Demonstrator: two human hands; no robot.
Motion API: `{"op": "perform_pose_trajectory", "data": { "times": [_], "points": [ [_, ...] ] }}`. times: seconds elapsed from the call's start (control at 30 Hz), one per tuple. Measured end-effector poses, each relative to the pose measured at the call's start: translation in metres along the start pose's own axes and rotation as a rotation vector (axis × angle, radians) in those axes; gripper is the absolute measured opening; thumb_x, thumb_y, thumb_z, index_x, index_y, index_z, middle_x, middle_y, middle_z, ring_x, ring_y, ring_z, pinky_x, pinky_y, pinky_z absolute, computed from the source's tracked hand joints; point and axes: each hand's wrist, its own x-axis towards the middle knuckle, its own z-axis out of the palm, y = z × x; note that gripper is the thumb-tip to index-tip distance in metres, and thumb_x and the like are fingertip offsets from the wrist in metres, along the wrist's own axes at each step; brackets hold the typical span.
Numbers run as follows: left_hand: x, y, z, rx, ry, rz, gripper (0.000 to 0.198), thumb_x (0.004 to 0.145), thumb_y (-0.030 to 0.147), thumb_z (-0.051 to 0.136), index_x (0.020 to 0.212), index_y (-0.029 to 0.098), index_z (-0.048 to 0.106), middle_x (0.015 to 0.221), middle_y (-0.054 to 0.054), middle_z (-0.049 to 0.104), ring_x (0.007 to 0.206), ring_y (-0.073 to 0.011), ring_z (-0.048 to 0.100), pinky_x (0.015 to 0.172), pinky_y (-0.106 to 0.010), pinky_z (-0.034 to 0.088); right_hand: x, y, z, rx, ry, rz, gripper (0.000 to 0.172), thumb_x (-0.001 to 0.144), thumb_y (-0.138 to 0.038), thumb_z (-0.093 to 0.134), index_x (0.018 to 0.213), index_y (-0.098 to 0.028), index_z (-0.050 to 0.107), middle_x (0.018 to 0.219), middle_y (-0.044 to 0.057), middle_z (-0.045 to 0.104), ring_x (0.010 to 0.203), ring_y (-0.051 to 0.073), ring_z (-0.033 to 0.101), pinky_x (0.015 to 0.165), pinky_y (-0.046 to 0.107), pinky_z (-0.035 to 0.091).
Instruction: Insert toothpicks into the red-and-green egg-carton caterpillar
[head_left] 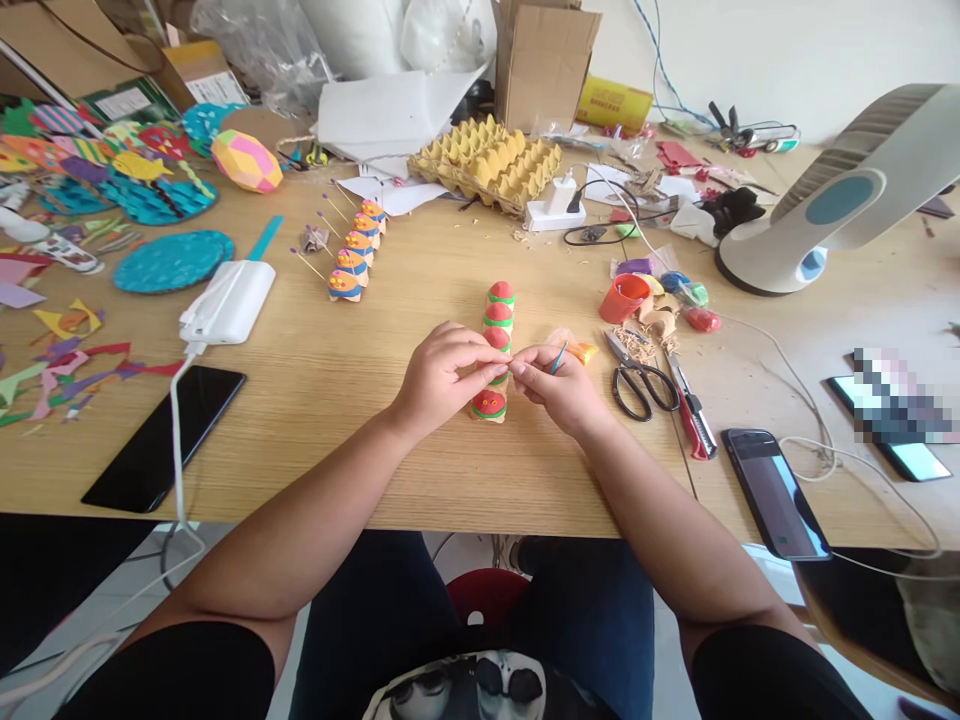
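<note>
My left hand (442, 375) and my right hand (559, 388) meet over a caterpillar-like row of red and green painted egg-carton cups (496, 320) on the wooden table (337, 440). Both hands are closed in pinches. My right hand grips a thin blue stick (556, 357). My left hand's fingertips pinch something small near the nearest cup (489, 405); I cannot make it out.
Scissors (637, 385) and a red utility knife (694, 420) lie right of my hands, beside a red cup (622, 297). Phones (776, 492) (161, 435), a white power bank (229, 300), an orange-blue cup row (356, 255), yellow egg tray (487, 160), a fan (832, 200), paper scraps at left.
</note>
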Motion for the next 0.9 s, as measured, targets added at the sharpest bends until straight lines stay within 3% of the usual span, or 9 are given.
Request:
{"op": "perform_pose_trajectory", "data": {
  "times": [0.13, 0.3, 0.6, 0.9],
  "points": [
    [0.0009, 0.0000, -0.0009, -0.013, 0.005, 0.039, 0.011, 0.092, 0.021, 0.072, 0.101, 0.024, 0.077, 0.092, -0.002, 0.078, 0.089, -0.0174, 0.067, 0.085, -0.033, 0.052, 0.0021, 0.0020, -0.0024, 0.012, 0.008, 0.001, 0.044, 0.071, -0.057, 0.087, 0.080, -0.017, 0.068, 0.060, -0.003, 0.057, 0.051, 0.007, 0.041, 0.047, 0.023, 0.023],
    [0.0008, -0.0012, -0.0011, 0.020, 0.010, 0.037, 0.004, 0.091, 0.024, 0.073, 0.093, 0.023, 0.077, 0.090, -0.001, 0.077, 0.086, -0.0164, 0.066, 0.083, -0.032, 0.051, 0.0022, 0.0010, -0.0023, 0.010, -0.017, 0.001, 0.042, 0.073, -0.055, 0.086, 0.080, -0.017, 0.068, 0.060, -0.003, 0.058, 0.050, 0.007, 0.039, 0.047, 0.023, 0.022],
    [0.0012, 0.0018, -0.0004, 0.031, -0.010, 0.002, 0.009, 0.093, 0.025, 0.070, 0.087, 0.022, 0.075, 0.088, -0.002, 0.077, 0.085, -0.0171, 0.067, 0.084, -0.033, 0.051, 0.0001, -0.0013, 0.0008, 0.005, -0.023, -0.005, 0.042, 0.075, -0.054, 0.085, 0.080, -0.016, 0.068, 0.059, -0.003, 0.058, 0.049, 0.006, 0.038, 0.048, 0.023, 0.023],
    [-0.0005, 0.0043, 0.0006, -0.002, -0.003, 0.006, 0.007, 0.094, 0.021, 0.066, 0.089, 0.020, 0.071, 0.093, -0.002, 0.076, 0.091, -0.0166, 0.067, 0.087, -0.032, 0.051, -0.0011, -0.0036, 0.0037, 0.007, 0.006, 0.000, 0.039, 0.075, -0.051, 0.084, 0.081, -0.017, 0.067, 0.059, -0.003, 0.058, 0.049, 0.006, 0.038, 0.048, 0.024, 0.023]
  ]
}}
